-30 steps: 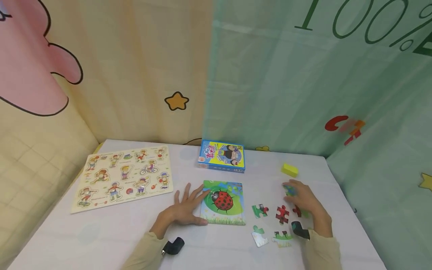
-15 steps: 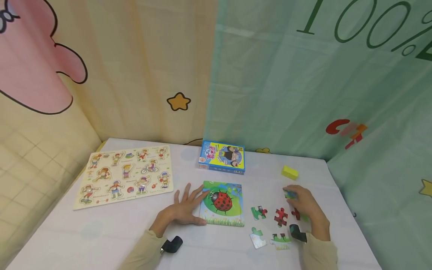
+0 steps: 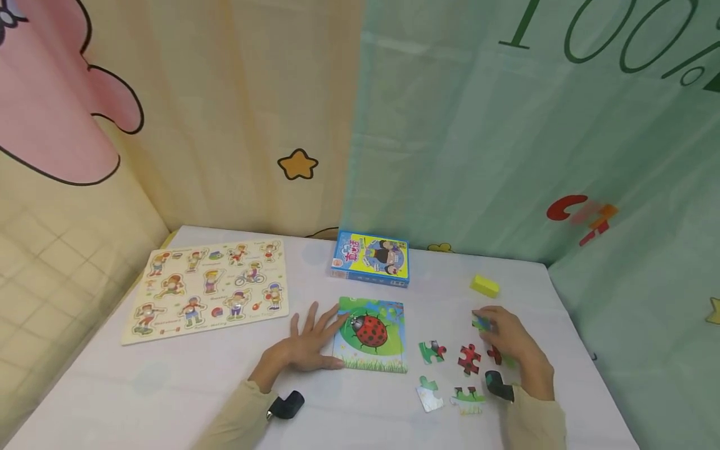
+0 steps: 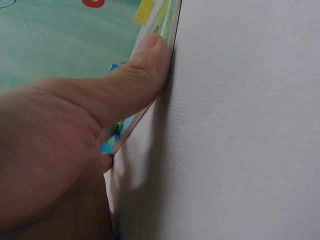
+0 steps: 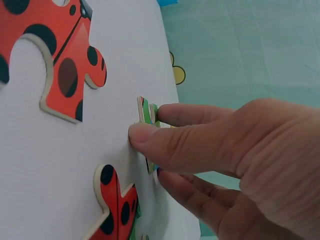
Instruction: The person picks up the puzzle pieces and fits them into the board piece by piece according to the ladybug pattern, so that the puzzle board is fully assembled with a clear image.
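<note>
My left hand (image 3: 308, 345) lies with spread fingers at the left edge of a square ladybug puzzle board (image 3: 371, 334). Its thumb (image 4: 145, 70) touches the board's edge in the left wrist view. Over on the right, my right hand (image 3: 510, 335) pinches a green and blue puzzle piece (image 5: 146, 111) between thumb and fingers, which partly hide it. Near this hand are loose pieces: a red one with black spots (image 3: 469, 359), a green one with part of the head (image 3: 432, 352), a pale corner piece (image 3: 430, 395) and a grass piece (image 3: 468, 400). Another red piece (image 3: 494, 354) is partly covered by the hand.
A wooden peg board with sports figures (image 3: 208, 290) lies at the left of the white table (image 3: 169, 394). A blue and yellow card box (image 3: 371, 258) stands at the back, and a yellow block (image 3: 485, 285) at the back right. Curtains close off the far side.
The right hand's fingers have drawn in slightly at the green and blue puzzle piece. The left hand stays at the board, and the head view has shifted a little.
</note>
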Action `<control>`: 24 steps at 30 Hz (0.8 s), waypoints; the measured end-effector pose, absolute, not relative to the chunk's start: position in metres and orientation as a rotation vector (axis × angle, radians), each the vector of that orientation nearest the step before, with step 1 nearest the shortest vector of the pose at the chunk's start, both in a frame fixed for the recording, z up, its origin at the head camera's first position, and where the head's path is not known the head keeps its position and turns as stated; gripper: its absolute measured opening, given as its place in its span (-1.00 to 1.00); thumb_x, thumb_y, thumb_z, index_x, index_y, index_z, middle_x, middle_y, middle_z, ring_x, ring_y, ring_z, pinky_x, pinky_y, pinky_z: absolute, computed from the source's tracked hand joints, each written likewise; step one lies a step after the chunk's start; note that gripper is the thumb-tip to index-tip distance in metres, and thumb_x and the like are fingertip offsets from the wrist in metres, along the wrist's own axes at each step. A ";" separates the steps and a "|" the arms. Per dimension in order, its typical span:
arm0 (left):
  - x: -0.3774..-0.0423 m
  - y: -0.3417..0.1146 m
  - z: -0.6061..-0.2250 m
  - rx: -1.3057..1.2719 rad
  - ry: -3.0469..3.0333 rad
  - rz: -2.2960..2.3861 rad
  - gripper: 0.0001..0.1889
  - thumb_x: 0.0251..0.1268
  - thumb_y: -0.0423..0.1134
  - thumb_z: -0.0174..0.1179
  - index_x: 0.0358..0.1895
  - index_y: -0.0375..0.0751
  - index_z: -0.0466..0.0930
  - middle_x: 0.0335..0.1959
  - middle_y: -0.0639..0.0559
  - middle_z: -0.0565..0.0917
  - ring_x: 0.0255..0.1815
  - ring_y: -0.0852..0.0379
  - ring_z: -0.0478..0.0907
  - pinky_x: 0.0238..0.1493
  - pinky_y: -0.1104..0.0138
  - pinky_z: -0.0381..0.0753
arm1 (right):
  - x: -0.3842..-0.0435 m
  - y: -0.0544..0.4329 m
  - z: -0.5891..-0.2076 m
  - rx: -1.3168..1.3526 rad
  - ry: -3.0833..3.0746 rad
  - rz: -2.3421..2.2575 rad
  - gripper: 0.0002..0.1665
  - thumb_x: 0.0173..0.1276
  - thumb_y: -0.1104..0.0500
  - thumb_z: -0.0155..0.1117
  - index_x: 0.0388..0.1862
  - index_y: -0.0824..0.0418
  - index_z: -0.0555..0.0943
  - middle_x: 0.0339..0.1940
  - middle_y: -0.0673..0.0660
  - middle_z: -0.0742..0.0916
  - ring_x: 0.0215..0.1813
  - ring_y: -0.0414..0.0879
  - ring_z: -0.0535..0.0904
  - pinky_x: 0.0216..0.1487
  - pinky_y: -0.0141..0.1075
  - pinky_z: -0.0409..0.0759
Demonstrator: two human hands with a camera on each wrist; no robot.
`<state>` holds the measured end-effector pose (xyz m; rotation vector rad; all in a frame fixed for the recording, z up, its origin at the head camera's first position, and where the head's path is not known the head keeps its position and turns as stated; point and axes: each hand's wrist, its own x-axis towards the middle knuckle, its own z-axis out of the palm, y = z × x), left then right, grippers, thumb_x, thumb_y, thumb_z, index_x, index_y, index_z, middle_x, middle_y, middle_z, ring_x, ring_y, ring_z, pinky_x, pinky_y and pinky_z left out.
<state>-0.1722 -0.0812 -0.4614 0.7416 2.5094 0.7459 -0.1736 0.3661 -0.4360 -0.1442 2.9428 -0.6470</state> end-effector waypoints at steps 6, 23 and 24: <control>-0.168 -0.079 -0.459 0.671 2.549 0.747 -0.05 0.26 0.16 0.30 0.62 0.00 0.01 0.68 -0.06 -0.13 0.62 -0.38 -0.47 0.44 -0.41 -0.49 | -0.175 0.365 -0.436 -0.079 2.926 -0.662 -0.46 0.28 0.29 0.38 0.26 0.35 0.56 0.24 0.47 0.56 0.21 0.39 0.51 0.24 0.26 0.49; -0.189 -0.057 -0.447 0.561 2.604 0.683 -0.04 0.21 0.11 0.37 0.60 -0.01 0.06 0.62 -0.06 -0.02 0.62 -0.38 -0.32 0.41 -0.48 -0.40 | -0.196 0.271 -0.420 -0.500 2.978 -0.672 -0.49 0.30 0.14 0.41 0.22 0.26 0.62 0.23 0.26 0.60 0.29 0.21 0.48 0.33 0.14 0.48; -0.190 -0.057 -0.446 0.558 2.609 0.682 -0.03 0.18 0.10 0.39 0.60 -0.02 0.07 0.61 -0.07 0.01 0.61 -0.38 -0.29 0.40 -0.49 -0.38 | -0.199 0.263 -0.420 -0.528 2.963 -0.665 -0.49 0.30 0.13 0.41 0.22 0.25 0.63 0.23 0.25 0.60 0.30 0.20 0.49 0.34 0.12 0.48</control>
